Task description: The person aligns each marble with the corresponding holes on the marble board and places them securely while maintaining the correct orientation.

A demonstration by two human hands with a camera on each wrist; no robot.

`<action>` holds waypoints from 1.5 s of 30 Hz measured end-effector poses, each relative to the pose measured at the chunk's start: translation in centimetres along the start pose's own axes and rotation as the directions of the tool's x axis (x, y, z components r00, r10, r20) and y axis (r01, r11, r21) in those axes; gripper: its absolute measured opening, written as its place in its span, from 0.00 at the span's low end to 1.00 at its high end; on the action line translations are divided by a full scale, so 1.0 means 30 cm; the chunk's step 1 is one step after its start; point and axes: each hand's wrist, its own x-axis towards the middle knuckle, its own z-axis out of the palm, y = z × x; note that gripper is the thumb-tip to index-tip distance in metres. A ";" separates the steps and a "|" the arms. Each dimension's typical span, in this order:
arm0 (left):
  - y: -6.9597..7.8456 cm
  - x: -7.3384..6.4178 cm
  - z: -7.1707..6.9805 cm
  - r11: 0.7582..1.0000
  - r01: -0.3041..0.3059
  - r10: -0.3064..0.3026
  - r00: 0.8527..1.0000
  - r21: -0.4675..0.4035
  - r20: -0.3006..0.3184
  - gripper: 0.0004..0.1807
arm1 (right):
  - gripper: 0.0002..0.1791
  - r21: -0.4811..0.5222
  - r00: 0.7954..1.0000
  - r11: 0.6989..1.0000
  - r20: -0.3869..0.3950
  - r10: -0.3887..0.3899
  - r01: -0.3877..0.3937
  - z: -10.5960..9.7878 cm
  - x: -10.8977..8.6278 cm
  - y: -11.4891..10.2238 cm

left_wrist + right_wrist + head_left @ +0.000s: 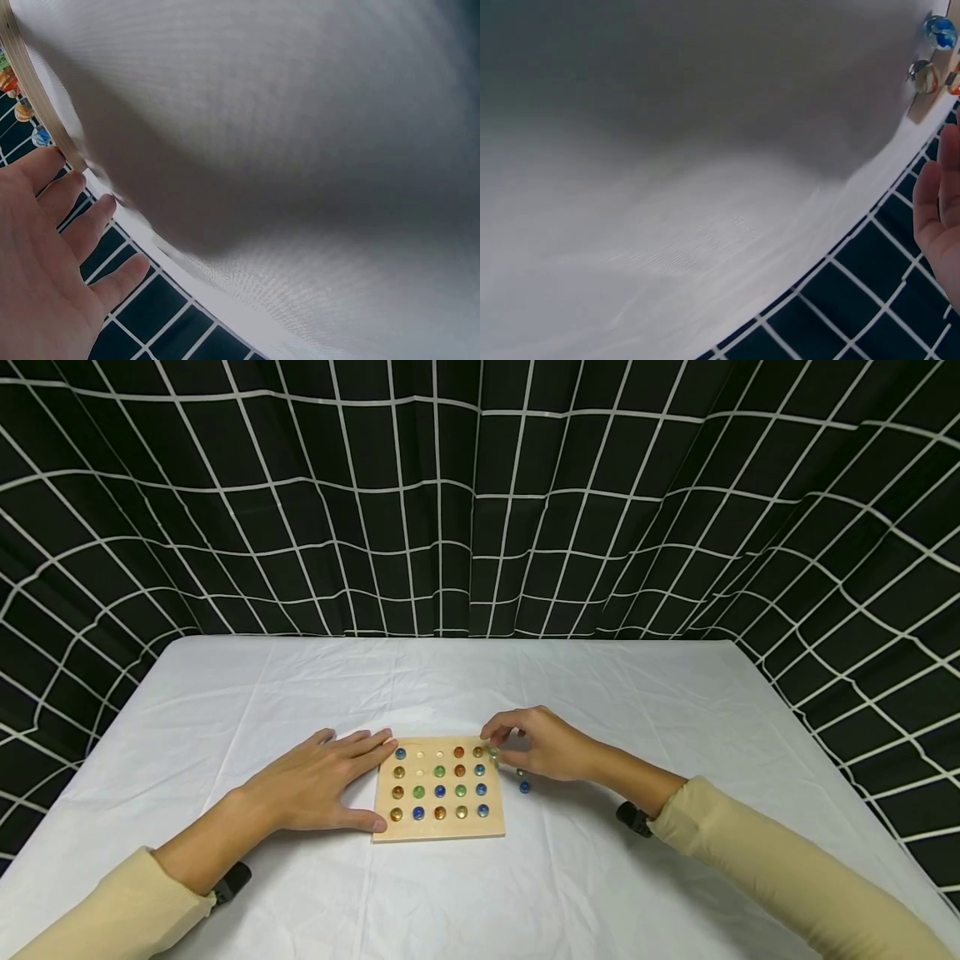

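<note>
A pale wooden board (438,837) with rows of glass marbles lies in the middle of the cloth. Three hollows in its upper left part show no marble. My left hand (318,781) rests along the board's left side with spread, fairly straight fingers; its index fingertip and thumb touch the board. Over the upper right corner, my right hand (546,745) pinches a clear greenish marble (493,752) between thumb and fingers. In the right wrist view the right hand (941,217) is partly cut off by the frame, and the pinch is out of sight.
A blue marble (524,787) lies on the white cloth (600,893) just below the right hand, with a clear marble (521,772) beside it, partly covered by the hand. Behind the table hangs a black curtain (450,510) with white grid lines.
</note>
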 end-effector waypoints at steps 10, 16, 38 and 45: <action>-0.002 0.000 0.000 1.000 0.003 -0.003 1.000 0.004 0.003 0.60 | 0.15 0.013 1.000 1.000 0.011 -0.011 0.011 0.026 0.075 -0.035; -0.001 0.001 0.000 1.000 0.008 -0.008 1.000 0.002 0.010 0.60 | 0.15 0.015 0.999 0.999 0.013 -0.042 0.042 0.030 0.120 -0.059; -0.003 0.001 0.000 1.000 0.005 -0.005 1.000 0.010 0.008 0.60 | 0.13 0.015 0.995 0.999 0.091 -0.039 0.038 0.102 0.202 -0.088; -0.004 0.002 0.000 1.000 -0.001 0.001 1.000 0.014 0.005 0.60 | 0.12 -0.023 0.993 0.999 0.108 -0.040 0.043 0.112 0.210 -0.086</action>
